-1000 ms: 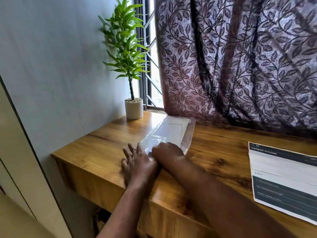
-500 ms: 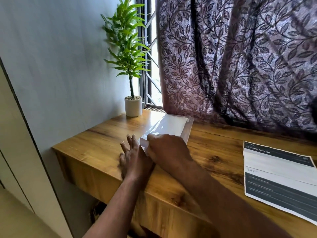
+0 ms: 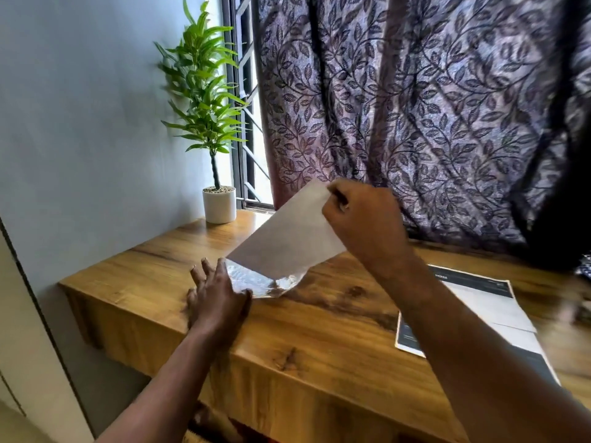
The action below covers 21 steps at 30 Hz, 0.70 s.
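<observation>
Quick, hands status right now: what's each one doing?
Left hand: open, flat on the wooden table at the clear sleeve edge.
Right hand: closed, pinching the white sheet, lifted.

Daylit feed, soft edges
I get window (image 3: 248, 91) light glowing through the curtain (image 3: 415, 107), glare on the plastic sleeve (image 3: 254, 279), motion smear at the right edge, lines bowing outward.

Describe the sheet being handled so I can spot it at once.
On the wooden desk, look right of the plant pot. The sheet is tilted up, its top pinched by the right hand, with the left hand pressing clear plastic beneath. Unlike the flat, dark-banded paper farther right, it is blank white.
</observation>
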Each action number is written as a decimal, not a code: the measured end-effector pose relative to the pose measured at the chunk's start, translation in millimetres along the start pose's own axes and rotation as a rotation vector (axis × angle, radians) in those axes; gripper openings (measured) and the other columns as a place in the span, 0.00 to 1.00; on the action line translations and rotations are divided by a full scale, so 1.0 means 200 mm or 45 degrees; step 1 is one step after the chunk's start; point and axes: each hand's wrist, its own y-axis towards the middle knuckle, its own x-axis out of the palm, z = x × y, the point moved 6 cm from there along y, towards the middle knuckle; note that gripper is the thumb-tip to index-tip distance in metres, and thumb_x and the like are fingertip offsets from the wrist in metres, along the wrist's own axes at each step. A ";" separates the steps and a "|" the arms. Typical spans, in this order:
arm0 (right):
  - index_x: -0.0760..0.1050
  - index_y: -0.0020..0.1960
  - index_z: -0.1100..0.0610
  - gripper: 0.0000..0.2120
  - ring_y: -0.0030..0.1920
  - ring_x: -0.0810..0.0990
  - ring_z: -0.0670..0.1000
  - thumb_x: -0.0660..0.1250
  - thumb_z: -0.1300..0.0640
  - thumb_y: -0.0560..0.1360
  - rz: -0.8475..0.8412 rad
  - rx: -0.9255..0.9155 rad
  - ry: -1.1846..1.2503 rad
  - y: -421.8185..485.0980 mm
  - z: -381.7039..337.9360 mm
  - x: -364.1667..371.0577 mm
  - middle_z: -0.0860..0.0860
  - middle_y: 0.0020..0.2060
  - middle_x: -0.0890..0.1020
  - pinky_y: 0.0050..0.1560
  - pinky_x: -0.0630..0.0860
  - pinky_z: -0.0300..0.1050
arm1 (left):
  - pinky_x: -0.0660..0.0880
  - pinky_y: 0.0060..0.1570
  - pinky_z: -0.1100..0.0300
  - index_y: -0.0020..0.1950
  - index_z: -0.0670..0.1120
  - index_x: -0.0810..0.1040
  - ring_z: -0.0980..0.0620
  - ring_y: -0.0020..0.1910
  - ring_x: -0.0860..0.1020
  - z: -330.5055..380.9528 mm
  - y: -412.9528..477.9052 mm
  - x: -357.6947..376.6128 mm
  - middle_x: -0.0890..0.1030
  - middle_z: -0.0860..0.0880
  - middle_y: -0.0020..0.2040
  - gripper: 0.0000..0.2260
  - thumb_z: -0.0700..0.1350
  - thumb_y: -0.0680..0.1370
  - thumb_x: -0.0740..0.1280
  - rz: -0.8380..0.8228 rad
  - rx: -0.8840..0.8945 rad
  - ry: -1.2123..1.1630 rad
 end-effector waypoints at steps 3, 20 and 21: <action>0.83 0.52 0.57 0.11 0.35 0.81 0.54 0.64 0.54 0.77 0.072 0.108 0.022 0.03 0.15 -0.15 0.53 0.40 0.86 0.37 0.74 0.37 | 0.57 0.75 0.37 0.81 0.45 0.53 0.36 0.80 0.45 0.03 0.01 -0.01 0.48 0.38 0.82 0.41 0.55 0.76 0.71 -0.024 0.004 0.012; 0.85 0.49 0.59 0.11 0.35 0.82 0.58 0.65 0.57 0.73 0.370 0.203 -0.107 -0.15 0.76 -0.64 0.57 0.36 0.86 0.37 0.73 0.45 | 0.81 0.56 0.49 0.62 0.65 0.79 0.54 0.59 0.81 1.48 -0.40 0.09 0.84 0.59 0.55 0.16 0.66 0.77 0.61 -0.244 0.614 -1.416; 0.85 0.49 0.59 0.11 0.34 0.82 0.57 0.66 0.57 0.73 0.367 0.168 -0.090 -0.17 0.76 -0.64 0.56 0.35 0.86 0.37 0.75 0.45 | 0.81 0.55 0.46 0.64 0.64 0.77 0.51 0.60 0.80 1.56 -0.44 0.12 0.83 0.57 0.57 0.20 0.67 0.75 0.62 -0.386 0.594 -1.549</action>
